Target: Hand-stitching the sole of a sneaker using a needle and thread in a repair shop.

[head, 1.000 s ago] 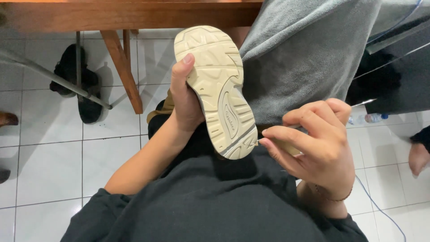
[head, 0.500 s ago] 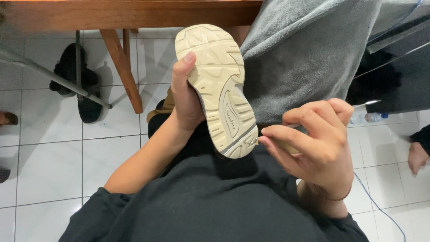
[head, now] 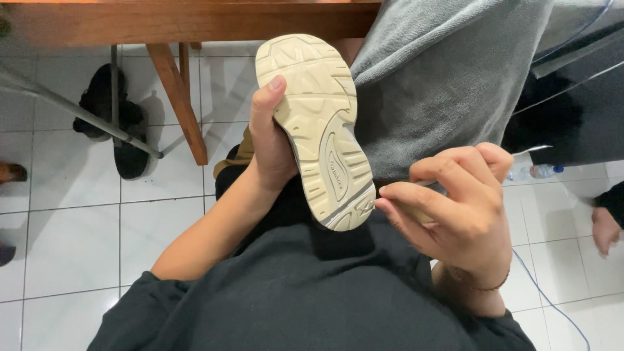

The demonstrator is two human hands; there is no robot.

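Gripping a cream-soled sneaker (head: 318,130) with the left hand (head: 270,146), the person holds it sole-up over the lap, toe pointing away toward the wooden table (head: 188,23), heel nearest the body. Left thumb lies along the sole's edge; the other fingers wrap out of sight around the upper — a closed, firm hold.

Right hand (head: 455,214) sits just beside the heel, fingers curled and pinched on something thin and pale. Only a sliver shows between thumb and forefinger, so what it is cannot be told. Fingertips (head: 385,207) almost touch the grey-edged heel tread.

Surroundings: grey trouser leg (head: 442,84) just right of the shoe, dark shirt (head: 312,292) below, white tiled floor (head: 71,240), a pair of dark sandals (head: 114,127) under the table beside its slanted leg. A blue cable (head: 546,296) trails at lower right; a plastic bottle (head: 536,171) lies on the tiles further back. Another person's hand (head: 604,227) shows at the right edge, apart from the work.

Judgement on the step — work at the heel grooves looks to be in hand. Doing it well would call for keeping the left wrist braced against the thigh so the sole does not rock, and for short, controlled strokes along the channels rather than across them, directed away from the left thumb.
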